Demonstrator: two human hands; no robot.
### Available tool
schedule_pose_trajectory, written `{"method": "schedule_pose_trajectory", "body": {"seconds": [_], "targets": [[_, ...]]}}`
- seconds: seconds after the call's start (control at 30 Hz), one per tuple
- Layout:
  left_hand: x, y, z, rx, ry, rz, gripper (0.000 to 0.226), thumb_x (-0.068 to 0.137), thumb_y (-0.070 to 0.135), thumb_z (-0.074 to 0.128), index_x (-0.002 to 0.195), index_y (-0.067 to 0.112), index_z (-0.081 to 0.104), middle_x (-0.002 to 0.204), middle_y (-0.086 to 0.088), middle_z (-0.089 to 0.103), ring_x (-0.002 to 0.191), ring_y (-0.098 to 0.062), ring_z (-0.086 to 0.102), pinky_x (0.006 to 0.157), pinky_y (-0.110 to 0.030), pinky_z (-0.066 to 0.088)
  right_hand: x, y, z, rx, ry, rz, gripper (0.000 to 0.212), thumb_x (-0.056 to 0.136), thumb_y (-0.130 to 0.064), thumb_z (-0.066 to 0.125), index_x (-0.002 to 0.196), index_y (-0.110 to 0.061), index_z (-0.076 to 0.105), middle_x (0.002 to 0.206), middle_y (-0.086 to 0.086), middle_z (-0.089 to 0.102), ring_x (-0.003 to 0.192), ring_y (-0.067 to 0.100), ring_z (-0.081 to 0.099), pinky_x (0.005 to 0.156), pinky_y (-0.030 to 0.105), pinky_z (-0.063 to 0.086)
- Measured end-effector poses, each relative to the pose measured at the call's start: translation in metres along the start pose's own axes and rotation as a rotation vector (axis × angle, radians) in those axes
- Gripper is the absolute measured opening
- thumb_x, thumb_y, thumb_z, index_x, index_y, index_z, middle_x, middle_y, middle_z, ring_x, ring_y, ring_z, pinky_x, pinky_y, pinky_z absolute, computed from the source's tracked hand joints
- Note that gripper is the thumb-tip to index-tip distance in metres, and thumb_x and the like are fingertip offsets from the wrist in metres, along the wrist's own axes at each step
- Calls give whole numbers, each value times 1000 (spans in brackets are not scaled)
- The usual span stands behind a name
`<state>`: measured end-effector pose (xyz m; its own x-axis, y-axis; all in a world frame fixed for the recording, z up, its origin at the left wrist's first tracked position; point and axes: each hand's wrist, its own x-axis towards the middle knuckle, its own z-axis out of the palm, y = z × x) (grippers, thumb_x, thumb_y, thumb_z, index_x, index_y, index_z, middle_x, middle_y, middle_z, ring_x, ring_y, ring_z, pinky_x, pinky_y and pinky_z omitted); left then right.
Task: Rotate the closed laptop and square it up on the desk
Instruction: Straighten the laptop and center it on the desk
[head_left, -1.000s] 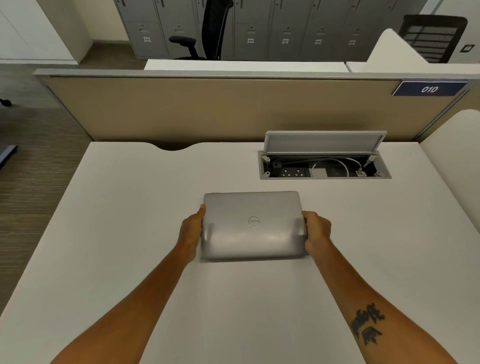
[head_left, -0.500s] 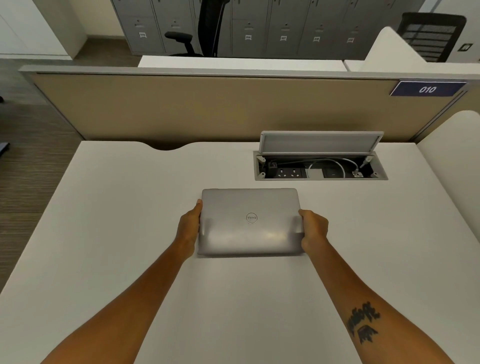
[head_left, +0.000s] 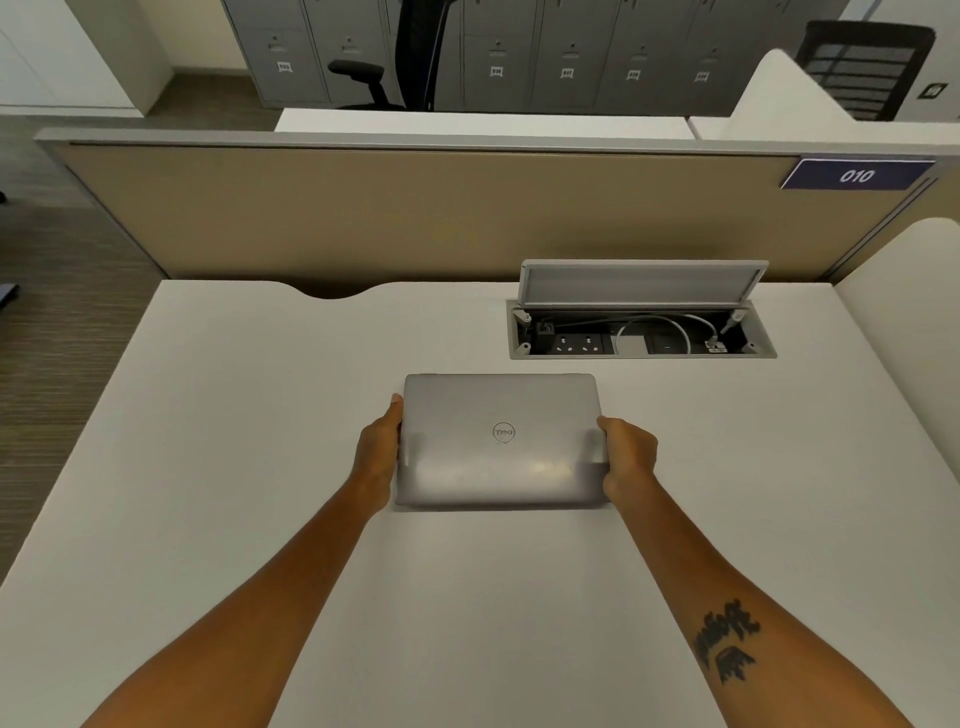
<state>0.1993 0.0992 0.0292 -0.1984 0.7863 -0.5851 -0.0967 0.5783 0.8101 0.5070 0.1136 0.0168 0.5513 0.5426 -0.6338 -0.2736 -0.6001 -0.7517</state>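
We've got the closed silver laptop (head_left: 501, 441) flat on the white desk (head_left: 234, 415), left hand (head_left: 378, 454) and right hand (head_left: 627, 454) grasping its sides; open grey cable box (head_left: 641, 332) sits just beyond.

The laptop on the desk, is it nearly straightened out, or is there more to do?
Nearly there, it seems. Done: the closed laptop lies flat, its edges about parallel to the desk edge and the open cable box behind it. In hand: the left hand and right hand grip its short sides. Left: perhaps a small nudge, then letting go.
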Motion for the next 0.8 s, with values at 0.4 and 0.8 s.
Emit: {"method": "schedule_pose_trajectory", "body": {"seconds": [0.4,0.8], "targets": [[7,-4,-2,-10,-9,-5,50,110,55,36,95,22,72,96,-1,72,86,-19,67,71,-28,50,-4,0,-2,-43,-14,-24,18,93,-17,73,108,-9,67,100,4,63,103,28,57,84,37,46],[0,-22,-13,349,16,142,73,94,73,36,106,9,69,115,-11,72,109,-31,68,98,-42,53,-19,23,-16,-511,-180,-418,54,98,-27,70,146,-8,56,145,9,59,136,32,55,111,40,49]]}}
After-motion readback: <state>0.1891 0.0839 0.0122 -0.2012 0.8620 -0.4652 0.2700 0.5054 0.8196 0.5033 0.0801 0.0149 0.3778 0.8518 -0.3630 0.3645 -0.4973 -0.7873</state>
